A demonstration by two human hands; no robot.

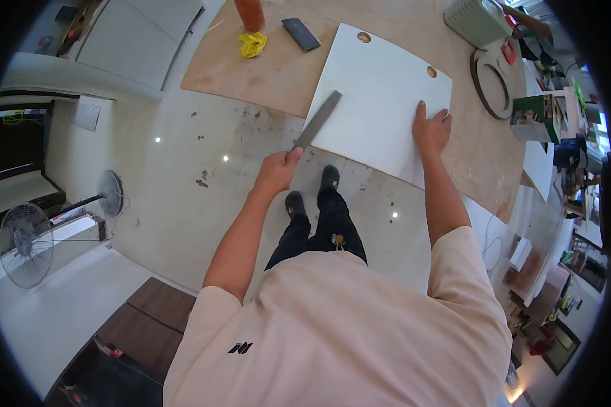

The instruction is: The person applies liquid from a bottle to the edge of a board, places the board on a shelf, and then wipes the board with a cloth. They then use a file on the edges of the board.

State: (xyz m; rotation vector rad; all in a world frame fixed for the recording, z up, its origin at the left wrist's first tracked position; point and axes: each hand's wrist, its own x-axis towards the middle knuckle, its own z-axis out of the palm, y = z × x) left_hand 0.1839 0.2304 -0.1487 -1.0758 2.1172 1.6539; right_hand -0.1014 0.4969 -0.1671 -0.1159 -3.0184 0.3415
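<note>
My left hand (278, 171) is closed around the near end of a long grey flat file (319, 119). The file slants up and away, lying across the left edge of a white board (380, 95), its far tip over the board's top face. Two round holes are cut near the board's far side. On the board's right edge sits my right hand (432, 132), thumb on the top face and fingers curled at the edge; the fingertips are partly hidden. The board rests on a brown wooden worktable (265, 85), with its near edge sticking out past the tabletop.
A dark flat block (301, 34), crumpled yellow paper (253, 45) and an orange bottle (250, 15) stand at the table's far left. To the right are a pale jerrycan (478, 24), a coil of edging strip (492, 85) and a green box (536, 119). Fans (26, 244) stand left.
</note>
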